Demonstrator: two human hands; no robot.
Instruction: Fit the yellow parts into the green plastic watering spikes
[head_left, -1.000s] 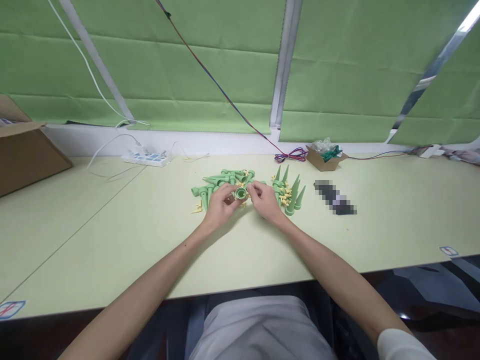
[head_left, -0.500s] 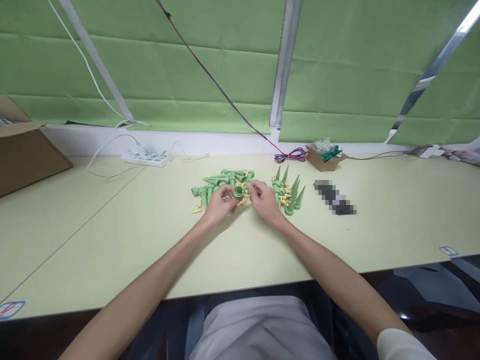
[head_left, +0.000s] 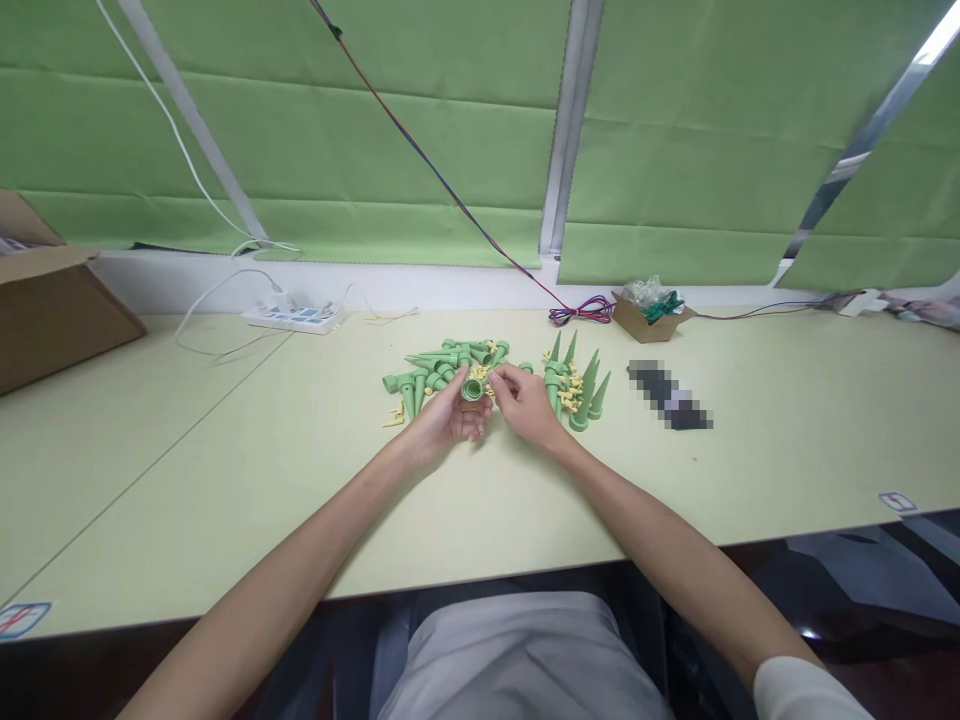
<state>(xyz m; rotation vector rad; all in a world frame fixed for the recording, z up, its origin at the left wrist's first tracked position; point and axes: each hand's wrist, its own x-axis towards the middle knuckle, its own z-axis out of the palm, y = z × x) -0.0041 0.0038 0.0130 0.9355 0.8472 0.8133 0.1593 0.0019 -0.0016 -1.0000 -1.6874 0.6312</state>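
Observation:
My left hand grips a green plastic plant watering spike, its round open end turned up toward me. Fingers curl below it and the thumb presses its side. My right hand is pinched close to the spike's right side; what sits between its fingertips is too small to make out. Behind the hands lies a pile of green spikes and caps, with small yellow valves at its left. To the right of my right hand are several more green spikes beside yellow valves.
A small cardboard box with plastic wrap stands at the back, beside a coiled red and blue cable. A white power strip lies at the back left. A large cardboard box stands far left. A blurred dark object lies right.
The left hand has turned and opened its outer fingers under the spike, moving it slightly left and down. The right hand has shifted a little left and keeps its pinch.

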